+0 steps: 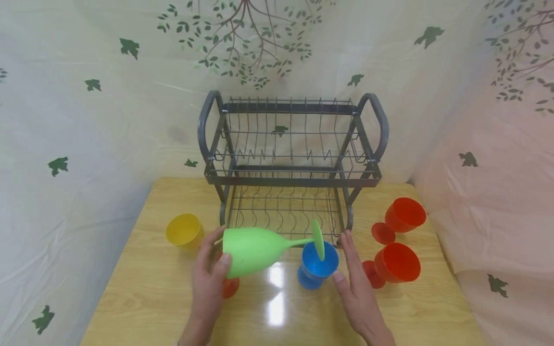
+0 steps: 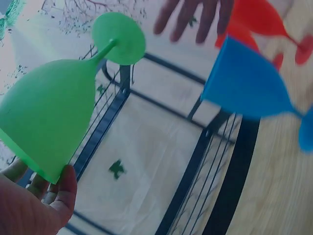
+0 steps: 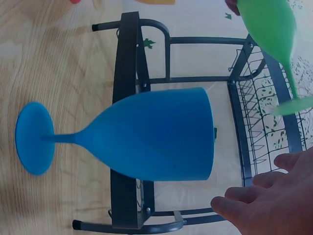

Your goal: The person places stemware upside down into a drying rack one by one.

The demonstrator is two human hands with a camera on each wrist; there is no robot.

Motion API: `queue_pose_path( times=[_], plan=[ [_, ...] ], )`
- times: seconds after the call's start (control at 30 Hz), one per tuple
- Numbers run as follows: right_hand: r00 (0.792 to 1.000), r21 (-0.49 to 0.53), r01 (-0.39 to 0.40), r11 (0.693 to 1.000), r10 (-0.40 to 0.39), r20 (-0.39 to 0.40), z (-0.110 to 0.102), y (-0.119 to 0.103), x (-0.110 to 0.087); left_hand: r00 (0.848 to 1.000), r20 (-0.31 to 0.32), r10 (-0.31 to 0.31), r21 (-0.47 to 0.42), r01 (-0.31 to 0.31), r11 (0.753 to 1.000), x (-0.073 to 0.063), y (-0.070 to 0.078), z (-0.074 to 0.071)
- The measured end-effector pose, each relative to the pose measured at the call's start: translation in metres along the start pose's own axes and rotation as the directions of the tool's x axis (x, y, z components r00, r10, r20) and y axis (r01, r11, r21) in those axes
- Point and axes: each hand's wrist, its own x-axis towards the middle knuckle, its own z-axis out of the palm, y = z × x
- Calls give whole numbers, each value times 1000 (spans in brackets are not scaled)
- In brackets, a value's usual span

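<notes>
My left hand (image 1: 209,278) grips a green plastic wine glass (image 1: 253,250) by its bowl near the rim. The glass lies sideways in the air, its foot pointing right. In the head view that foot overlaps the mouth of a blue wine glass (image 1: 319,262), which stands upright on the table. My right hand (image 1: 356,288) is beside the blue glass with fingers extended, holding nothing. The right wrist view shows the blue glass (image 3: 151,134) with the fingertips a little off its rim. An orange-red glass (image 1: 231,287) is partly hidden behind my left hand and the green bowl.
A dark two-tier dish rack (image 1: 292,181) stands at the back of the wooden table (image 1: 143,288). One yellow glass (image 1: 183,231) is at the left. Two red glasses, a rear one (image 1: 404,215) and a nearer one (image 1: 397,263), stand at the right. Patterned cloth hangs around.
</notes>
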Motion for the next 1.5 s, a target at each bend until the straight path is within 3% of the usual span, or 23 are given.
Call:
queue_pose_path(
  times=[0.17,0.43,0.63,0.83,1.03,1.5],
  plan=[
    [999,106,-40,994,38,17,1,-6,-4,991,4,-130,-74,130,989,-2,3,14],
    [988,308,-154,939,143,57,8,-21,-8,991,68,-114,-269,128,954,-2,-1,34],
    [992,329,-105,938,121,-27,17,-31,-12,988,130,-84,-386,128,914,-1,-9,44],
    [994,338,-1,941,37,-101,27,-36,-13,980,198,-33,-401,112,909,-3,-16,50],
    [990,440,88,894,-31,-135,33,-40,-12,973,229,-42,-421,137,897,-6,-17,57],
    [980,588,160,793,-56,-191,37,-44,-6,943,330,-43,-465,203,862,-7,-23,66]
  ],
)
